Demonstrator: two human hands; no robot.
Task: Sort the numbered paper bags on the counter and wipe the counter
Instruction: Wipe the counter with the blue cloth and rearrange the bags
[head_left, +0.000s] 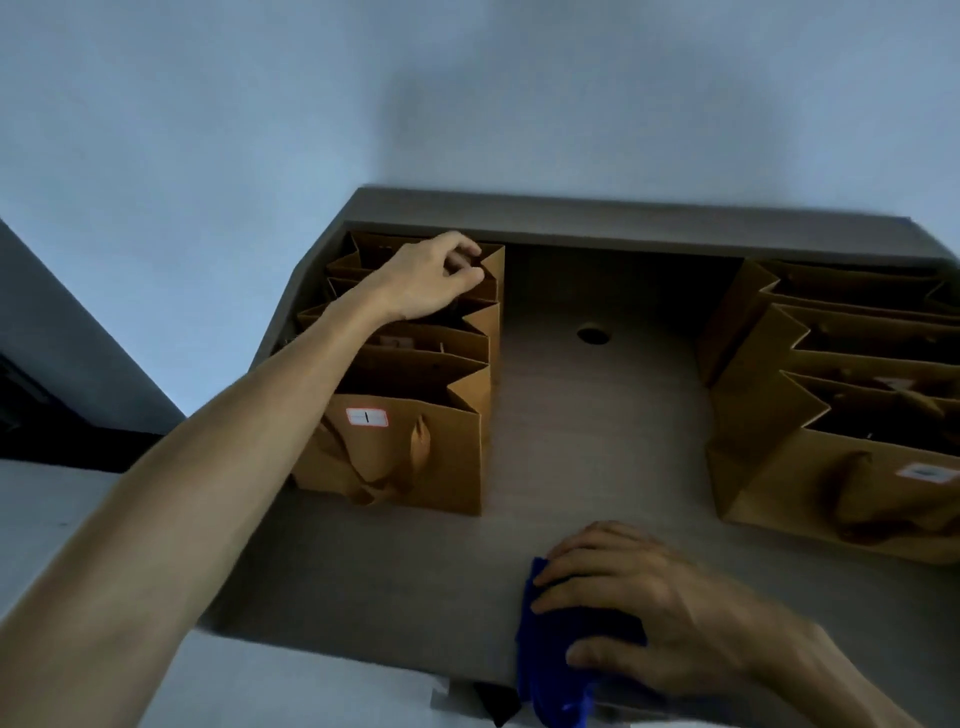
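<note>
Several brown paper bags stand in a row on the left of the grey counter (597, 441); the front bag (447, 467) carries a white label with a 1. My left hand (431, 280) reaches over the row and pinches the top edge of the rearmost bag (493, 275). A second row of brown bags (810, 467) stands on the right, its front one with a white label (930, 473) I cannot read. Near the counter's front edge my right hand (644, 608) grips a blue cloth (545, 654) and presses it onto the surface.
A round cable hole (593, 334) sits in the counter between the two rows. A raised back ledge (623, 218) runs along the pale wall. The blue cloth hangs partly over the front edge. A dark surface (41, 395) lies at the far left.
</note>
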